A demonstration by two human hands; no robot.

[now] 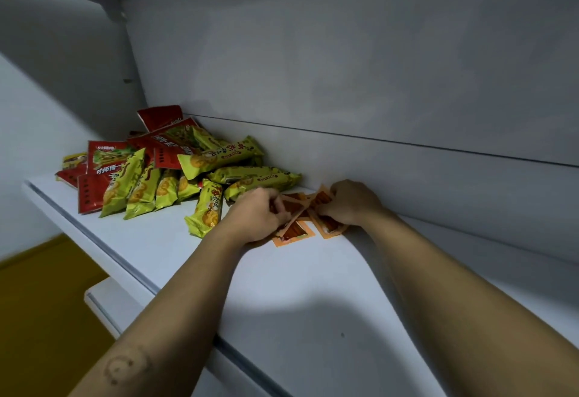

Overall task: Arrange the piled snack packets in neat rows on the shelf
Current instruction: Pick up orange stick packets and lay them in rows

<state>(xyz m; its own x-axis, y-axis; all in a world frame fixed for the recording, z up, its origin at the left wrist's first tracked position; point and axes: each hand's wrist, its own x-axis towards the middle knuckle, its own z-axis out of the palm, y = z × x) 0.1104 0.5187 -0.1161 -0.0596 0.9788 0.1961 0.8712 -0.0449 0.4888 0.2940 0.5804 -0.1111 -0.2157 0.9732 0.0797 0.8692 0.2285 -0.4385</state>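
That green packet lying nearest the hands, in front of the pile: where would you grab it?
Pinch the green packet across its plump middle, from above: it lies flat on the shelf with nothing on top. The left hand, busy with orange packets, is right beside it.

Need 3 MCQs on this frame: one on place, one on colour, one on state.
1. Where is the pile relative to the left hand and right hand?
A. To their left
B. To their right
C. On the floor

2. What colour are the packets at the hands?
A. Blue
B. Orange
C. White

3. What are the hands doing?
A. Hanging idle
B. Both holding packets
C. One is out of view

Key: 1 A, the green and red pile sits toward the left end of the shelf; 2 B, orange wrappers show between the hands; 3 B, fingers of both hands curl on the packets.
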